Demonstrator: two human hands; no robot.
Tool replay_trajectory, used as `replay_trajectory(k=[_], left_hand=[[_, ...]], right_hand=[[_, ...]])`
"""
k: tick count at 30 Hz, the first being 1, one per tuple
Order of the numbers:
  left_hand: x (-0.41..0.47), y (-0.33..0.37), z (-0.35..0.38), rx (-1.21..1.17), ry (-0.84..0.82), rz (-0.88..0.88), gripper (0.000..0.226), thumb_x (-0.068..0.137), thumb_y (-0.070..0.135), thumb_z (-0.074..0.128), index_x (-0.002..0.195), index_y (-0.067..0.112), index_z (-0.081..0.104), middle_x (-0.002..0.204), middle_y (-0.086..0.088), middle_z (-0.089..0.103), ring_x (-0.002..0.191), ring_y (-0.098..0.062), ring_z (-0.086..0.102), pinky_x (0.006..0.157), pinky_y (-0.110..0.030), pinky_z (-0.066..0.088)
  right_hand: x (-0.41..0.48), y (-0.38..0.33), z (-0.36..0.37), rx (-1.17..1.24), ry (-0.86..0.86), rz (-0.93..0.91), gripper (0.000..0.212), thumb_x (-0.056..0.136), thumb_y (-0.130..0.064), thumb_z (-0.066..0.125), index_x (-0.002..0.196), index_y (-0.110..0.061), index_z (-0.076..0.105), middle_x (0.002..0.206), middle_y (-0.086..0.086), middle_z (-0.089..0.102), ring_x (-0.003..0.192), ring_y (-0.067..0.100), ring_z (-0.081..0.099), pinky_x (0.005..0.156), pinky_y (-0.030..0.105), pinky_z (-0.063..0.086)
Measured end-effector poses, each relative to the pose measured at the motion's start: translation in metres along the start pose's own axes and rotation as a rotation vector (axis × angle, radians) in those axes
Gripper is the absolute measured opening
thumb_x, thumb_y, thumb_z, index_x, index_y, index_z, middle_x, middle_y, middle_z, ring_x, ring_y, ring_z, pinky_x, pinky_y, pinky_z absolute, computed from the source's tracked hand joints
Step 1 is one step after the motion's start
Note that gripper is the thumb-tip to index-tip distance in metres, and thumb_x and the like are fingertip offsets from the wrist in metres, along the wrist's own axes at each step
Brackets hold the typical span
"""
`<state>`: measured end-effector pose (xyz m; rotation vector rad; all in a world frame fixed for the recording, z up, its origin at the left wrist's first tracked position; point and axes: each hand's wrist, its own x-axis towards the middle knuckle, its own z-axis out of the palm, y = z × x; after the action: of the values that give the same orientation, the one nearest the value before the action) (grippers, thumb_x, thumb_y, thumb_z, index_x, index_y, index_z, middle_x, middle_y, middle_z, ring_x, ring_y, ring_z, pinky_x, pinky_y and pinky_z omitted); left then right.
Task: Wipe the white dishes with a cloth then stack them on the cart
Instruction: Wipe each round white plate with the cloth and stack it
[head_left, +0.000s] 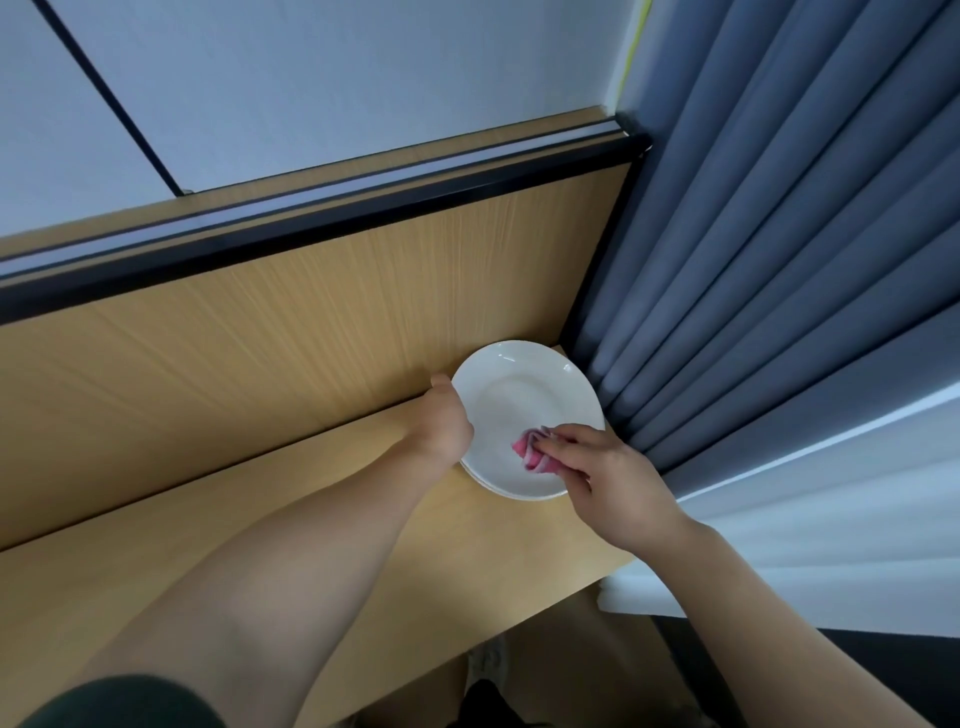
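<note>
Left hand (441, 423) grips the plate (524, 410) rim, right hand (597, 478) pinches the cloth (530, 453); should probably circle outward, holding it steady

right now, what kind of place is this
Likely an office or study room rather than a kitchen: a wooden desk with a raised back panel, grey curtains, and a plain white wall.
</note>
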<state>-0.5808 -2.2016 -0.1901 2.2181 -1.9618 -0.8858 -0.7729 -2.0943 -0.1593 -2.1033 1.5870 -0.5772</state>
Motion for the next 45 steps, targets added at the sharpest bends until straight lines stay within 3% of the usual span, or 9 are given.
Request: replay_trajectory(k=[3,12,17,22,27,30,32,39,45], left_hand=[[-0.004,-0.002,-0.001,-0.05,-0.034,0.022,0.03,0.087,-0.001,0.045,0.117,-0.001,0.039,0.075,-0.004,0.05,0.062,-0.018,0.05,0.052,-0.027,0.033],[-0.035,-0.048,-0.031,-0.331,0.015,0.003,0.013,0.092,0.004,0.041,0.102,0.011,0.037,0.072,0.002,0.049,0.062,-0.013,0.047,0.049,-0.029,0.034],[-0.067,-0.11,-0.046,-0.412,0.063,-0.069,0.011,0.093,0.005,0.04,0.1,0.013,0.04,0.077,0.0,0.051,0.069,-0.019,0.051,0.053,-0.028,0.036],[-0.102,-0.186,-0.057,-0.425,0.126,-0.215,0.025,0.095,0.006,0.04,0.119,0.012,0.046,0.1,-0.004,0.058,0.083,-0.02,0.053,0.065,-0.029,0.042],[-0.133,-0.257,-0.067,-0.412,0.142,-0.344,0.035,0.094,-0.001,0.038,0.127,0.009,0.042,0.075,0.008,0.045,0.07,-0.014,0.048,0.055,-0.023,0.036],[-0.148,-0.29,-0.072,-0.427,0.161,-0.384,0.043,0.097,0.002,0.038,0.139,0.008,0.036,0.081,0.013,0.041,0.085,-0.015,0.046,0.071,-0.023,0.038],[-0.156,-0.307,-0.074,-0.439,0.173,-0.411,0.039,0.095,0.001,0.039,0.133,0.007,0.041,0.083,0.008,0.048,0.075,-0.013,0.049,0.063,-0.021,0.038],[-0.164,-0.335,-0.073,-0.458,0.148,-0.439,0.029,0.097,0.009,0.041,0.126,0.007,0.045,0.104,-0.007,0.058,0.086,-0.021,0.052,0.072,-0.027,0.039],[-0.159,-0.354,-0.08,-0.133,0.052,-0.3,0.04,0.096,0.028,0.048,0.132,0.011,0.041,0.12,-0.007,0.059,0.105,-0.025,0.056,0.079,-0.031,0.042]], right_hand=[[0.001,-0.006,-0.008,-0.007,0.022,0.003,0.03,0.097,-0.013,0.055,0.119,-0.031,0.066,0.121,-0.017,0.061,0.109,0.009,0.061,0.083,0.033,0.056],[0.019,-0.047,-0.026,0.091,0.16,-0.059,0.023,0.095,-0.004,0.059,0.107,-0.017,0.074,0.111,-0.02,0.065,0.106,-0.005,0.059,0.092,0.005,0.041],[0.034,-0.083,-0.002,0.148,0.082,-0.139,0.026,0.094,-0.001,0.058,0.106,-0.017,0.074,0.112,-0.017,0.066,0.105,0.001,0.062,0.094,0.016,0.047],[0.045,-0.133,0.036,0.133,0.021,-0.237,0.031,0.09,0.003,0.061,0.106,-0.02,0.074,0.111,-0.04,0.054,0.101,-0.018,0.054,0.084,0.008,0.047],[0.054,-0.181,0.084,0.16,-0.117,-0.282,0.036,0.091,0.002,0.055,0.107,-0.026,0.071,0.118,-0.023,0.063,0.109,-0.002,0.059,0.086,0.031,0.054],[0.059,-0.208,0.108,0.141,-0.17,-0.32,0.035,0.092,-0.002,0.055,0.108,-0.029,0.071,0.117,-0.023,0.063,0.107,0.0,0.059,0.083,0.031,0.054],[0.062,-0.222,0.124,0.134,-0.19,-0.335,0.034,0.093,-0.004,0.056,0.113,-0.028,0.07,0.116,-0.02,0.064,0.106,0.004,0.06,0.083,0.032,0.053],[0.073,-0.244,0.165,0.105,-0.25,-0.358,0.034,0.094,-0.008,0.054,0.115,-0.03,0.069,0.118,-0.017,0.064,0.11,0.01,0.06,0.085,0.033,0.052],[0.09,-0.25,0.195,0.058,-0.354,-0.284,0.03,0.097,-0.011,0.05,0.109,-0.031,0.068,0.118,-0.025,0.06,0.11,0.001,0.057,0.089,0.027,0.05]])
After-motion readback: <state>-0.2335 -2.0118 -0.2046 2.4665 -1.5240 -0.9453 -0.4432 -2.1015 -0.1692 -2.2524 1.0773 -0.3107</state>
